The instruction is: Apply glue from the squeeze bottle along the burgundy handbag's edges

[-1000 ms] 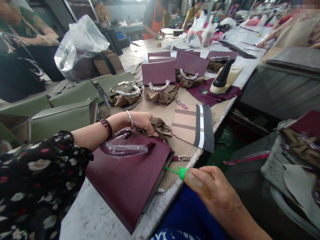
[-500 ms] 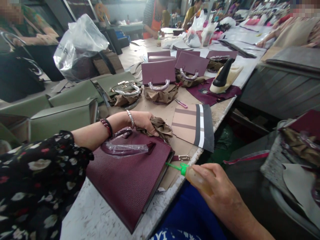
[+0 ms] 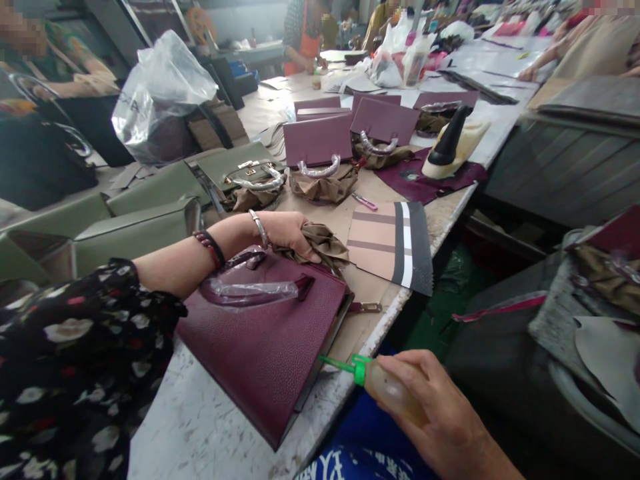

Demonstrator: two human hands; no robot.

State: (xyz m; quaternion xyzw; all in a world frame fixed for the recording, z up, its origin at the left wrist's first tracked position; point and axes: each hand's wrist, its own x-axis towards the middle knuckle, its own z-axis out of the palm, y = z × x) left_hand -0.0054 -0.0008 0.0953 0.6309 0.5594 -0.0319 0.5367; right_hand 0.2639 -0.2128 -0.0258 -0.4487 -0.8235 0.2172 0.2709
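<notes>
One worktable (image 3: 165,427) bears a burgundy handbag (image 3: 265,343); the left hand (image 3: 291,235) clutches bunched brown fabric (image 3: 327,245) at its top. Right of the handbag, the right hand (image 3: 435,403) wraps a squeeze bottle (image 3: 393,390), long axis running left, green nozzle (image 3: 340,365) at the handbag's side edge (image 3: 332,333).

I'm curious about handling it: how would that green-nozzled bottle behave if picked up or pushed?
The green-nozzled bottle would likely give when gripped, its translucent body looking like soft plastic. Pushed on its side, it might roll, being rounded.
</notes>
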